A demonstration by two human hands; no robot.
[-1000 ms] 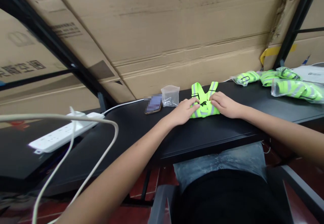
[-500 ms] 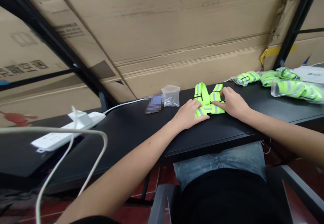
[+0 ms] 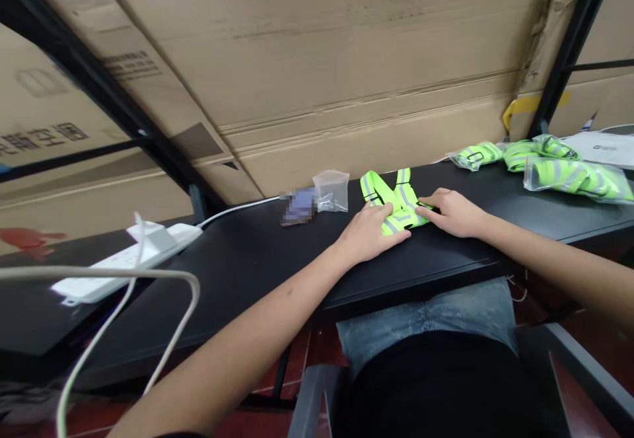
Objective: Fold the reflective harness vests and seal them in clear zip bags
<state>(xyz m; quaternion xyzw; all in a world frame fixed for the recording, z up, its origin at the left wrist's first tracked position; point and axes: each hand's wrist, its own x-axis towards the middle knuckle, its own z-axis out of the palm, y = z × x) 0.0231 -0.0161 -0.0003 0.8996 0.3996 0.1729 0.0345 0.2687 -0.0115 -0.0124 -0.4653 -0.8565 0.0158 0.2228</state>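
Note:
A neon yellow-green reflective harness (image 3: pixel 400 204) with silver stripes and black buckles lies on the black table. Its straps form a V, the left one looped. My left hand (image 3: pixel 369 230) rests over the harness's left lower part, fingers lying across it and the thumb stretched along the front edge. At the right edge my right hand (image 3: pixel 452 212) has its thumb and index finger closed on the strap material; the other fingers are curled and partly hidden.
Several bagged reflective harnesses (image 3: pixel 577 175) lie at the right. A small clear plastic bag (image 3: pixel 331 191) and a blurred bluish item (image 3: pixel 298 205) sit left of the hands. Farther left are a white power strip (image 3: pixel 106 278) and a looping cable (image 3: pixel 195 292). Cardboard (image 3: pixel 321 48) stands behind the table.
The harness's upper straps have swung to the left and spread into a wider V. My right hand has come down slightly along the right edge; my left hand stays nearly in place.

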